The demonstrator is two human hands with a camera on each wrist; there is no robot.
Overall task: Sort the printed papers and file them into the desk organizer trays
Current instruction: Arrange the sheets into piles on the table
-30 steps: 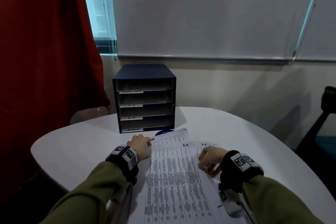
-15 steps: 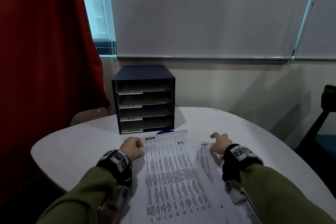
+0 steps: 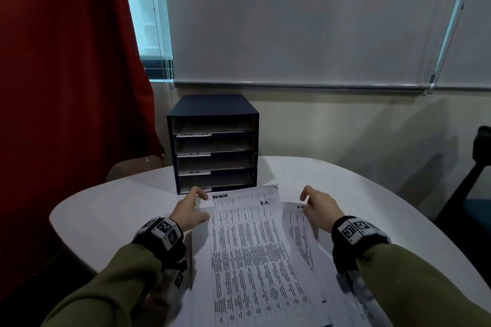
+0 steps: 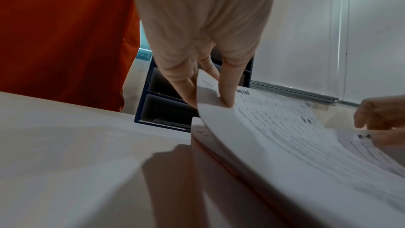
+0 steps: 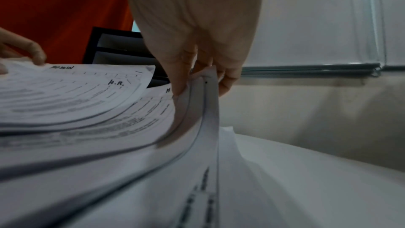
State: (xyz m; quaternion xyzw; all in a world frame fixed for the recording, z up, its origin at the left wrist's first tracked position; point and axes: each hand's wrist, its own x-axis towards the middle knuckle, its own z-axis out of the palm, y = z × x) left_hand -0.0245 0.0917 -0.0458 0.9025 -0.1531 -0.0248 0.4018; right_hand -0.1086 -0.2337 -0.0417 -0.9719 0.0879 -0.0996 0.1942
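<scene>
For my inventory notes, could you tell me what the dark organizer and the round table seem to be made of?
Dark navy four-tray organizer: probably coated board or plastic, with a matte, glare-free top and pale tray interiors. Round white table: seemingly smooth laminate, its faint sheen mirroring the left hand in the left wrist view.

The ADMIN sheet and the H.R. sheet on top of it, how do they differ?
The ADMIN sheet lies underneath, only its top strip showing; the H.R. sheet lies over it, fully in view. ADMIN is written at the top left, H.R. at the top right. The left hand pinches the ADMIN sheet's corner, not the H.R. sheet's. Both are white printed tables.
</scene>
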